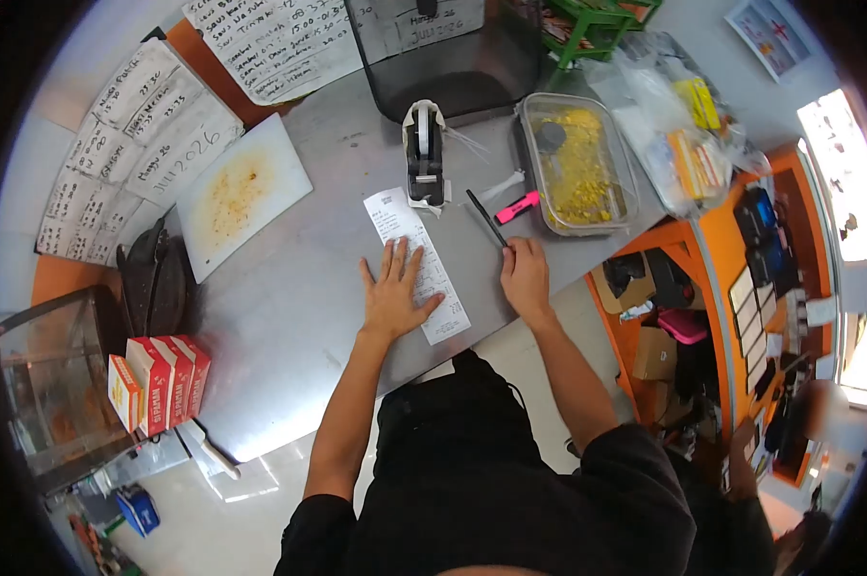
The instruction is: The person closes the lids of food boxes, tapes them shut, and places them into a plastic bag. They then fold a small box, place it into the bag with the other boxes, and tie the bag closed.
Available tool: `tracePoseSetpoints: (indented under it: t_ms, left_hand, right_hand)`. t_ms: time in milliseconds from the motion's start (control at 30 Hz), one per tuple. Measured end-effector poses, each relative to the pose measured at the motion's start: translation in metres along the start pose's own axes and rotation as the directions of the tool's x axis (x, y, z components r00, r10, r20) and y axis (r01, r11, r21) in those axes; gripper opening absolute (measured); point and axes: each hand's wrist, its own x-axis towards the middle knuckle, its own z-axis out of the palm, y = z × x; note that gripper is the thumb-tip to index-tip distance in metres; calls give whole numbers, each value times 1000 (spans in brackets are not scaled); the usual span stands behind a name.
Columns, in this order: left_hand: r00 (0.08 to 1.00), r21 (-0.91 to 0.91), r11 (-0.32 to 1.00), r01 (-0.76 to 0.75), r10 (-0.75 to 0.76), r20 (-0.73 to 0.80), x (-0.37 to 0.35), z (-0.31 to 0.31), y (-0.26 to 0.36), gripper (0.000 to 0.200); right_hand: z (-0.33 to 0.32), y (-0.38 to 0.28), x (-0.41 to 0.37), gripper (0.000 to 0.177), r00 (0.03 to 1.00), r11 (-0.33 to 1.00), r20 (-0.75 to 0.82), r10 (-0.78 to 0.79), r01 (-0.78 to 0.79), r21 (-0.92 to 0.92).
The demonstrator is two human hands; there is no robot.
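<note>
A long printed paper receipt [435, 288] lies on the metal table [289, 240]. My left hand [393, 293] rests flat on it with the fingers spread, covering part of its print. In my right hand [525, 274], the fingers are closed on the lower end of a black pen [484, 217], which points up and to the left. Just right of the pen lies a pink highlighter [517, 207]. A black tape dispenser [424, 163] stands beyond the receipt's top end. To the right of the highlighter is a clear plastic container [579, 163] with yellow contents.
A stained white cutting board [244, 197] lies at the left. Red boxes [169, 379] and a knife [213, 451] are at the near left edge. Plastic bags [678, 144] lie at the right. Another person [750, 518] is at the lower right.
</note>
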Motion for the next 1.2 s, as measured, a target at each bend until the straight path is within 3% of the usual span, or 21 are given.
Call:
tracePoseSetpoints:
  t_ms: [67, 200, 300, 467, 567, 667, 767, 833, 900, 1000, 1100, 1167, 1200]
  left_hand:
    - [999, -9, 999, 35, -35, 11, 9, -10, 3, 89]
    - [999, -7, 1000, 18, -18, -49, 2, -10, 4, 89]
    - [954, -313, 950, -12, -83, -288, -5, 7, -4, 92]
    - [922, -221, 975, 6, -92, -377, -11, 20, -6, 95]
    - [908, -215, 976, 11, -100, -407, -9, 15, 0, 89]
    - [916, -145, 988, -45, -17, -402, -10, 8, 1, 72]
    - [936, -129, 984, -121, 70, -344, -9, 15, -3, 48]
    - [942, -164, 976, -145, 86, -324, -12, 19, -6, 36]
    - [942, -218, 960, -176, 101, -320, -14, 19, -7, 27]
    - [932, -268, 945, -187, 84, -354, -14, 22, -11, 21]
    - [897, -281, 930, -235, 96, -431, -15, 22, -11, 20]
    - [884, -291, 924, -247, 91, -459, -17, 25, -12, 19]
    - [875, -296, 919, -260, 96, -474, -17, 27, -11, 18]
  right_hand:
    - [5, -22, -9, 17, 998, 975, -57, 24, -10, 224]
    - [27, -57, -11, 17, 969, 932, 57, -242, 216, 291]
    - [44, -62, 2, 17, 918, 929, 204, -341, 295, 225]
    - [52, -50, 5, 16, 868, 925, 323, -377, 335, 180]
    - [37, -47, 8, 16, 868, 938, 365, -336, 275, 209]
    - [17, -44, 9, 22, 707, 910, 574, -413, 350, 224]
    - [3, -23, 33, 31, 863, 885, 250, -439, 463, -44]
    - [-14, -3, 62, 39, 916, 768, 163, -367, 397, -503]
    - [-12, 22, 84, 42, 891, 746, 224, -395, 453, -488]
    - [-16, 13, 86, 39, 829, 723, 508, -232, 497, -480]
    - [-3, -39, 68, 31, 788, 791, 381, -484, 580, -196]
    - [30, -72, 57, 27, 740, 758, 225, -634, 652, -11]
    - [48, -88, 51, 30, 782, 821, 269, -562, 567, 69]
